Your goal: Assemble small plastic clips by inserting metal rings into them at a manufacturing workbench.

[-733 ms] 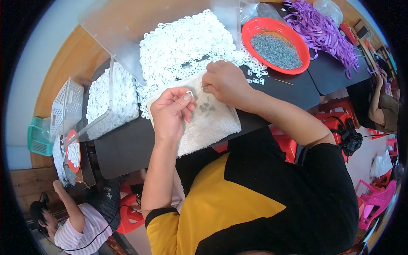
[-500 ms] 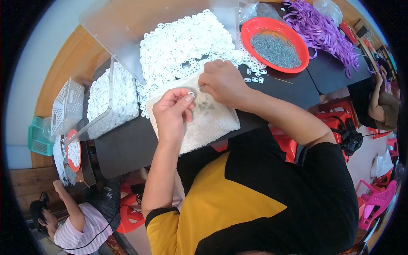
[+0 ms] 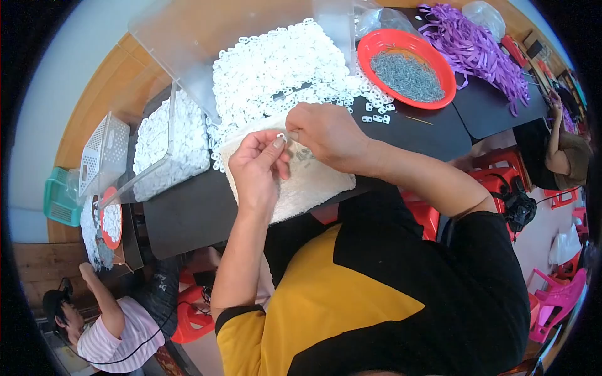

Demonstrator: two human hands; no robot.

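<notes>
Over a cream cloth, my left hand pinches a small white plastic piece between thumb and fingertips. My right hand has come up against it from the right, its fingers pressed together at the piece. Whatever those right fingers hold is hidden. Just beyond the cloth, a big pile of white plastic pieces with holes spills from a clear bin lying toward me. A few loose white pieces lie on the dark table to the right of my right hand.
A red plate holds small grey metal parts. Purple straps are heaped at the far right. Left stand a clear container of white pieces, a white basket and a green basket. Co-workers sit at both sides.
My right hand has moved left and slightly down, so its fingertips now meet the white piece in my left hand. The left hand has barely moved.
</notes>
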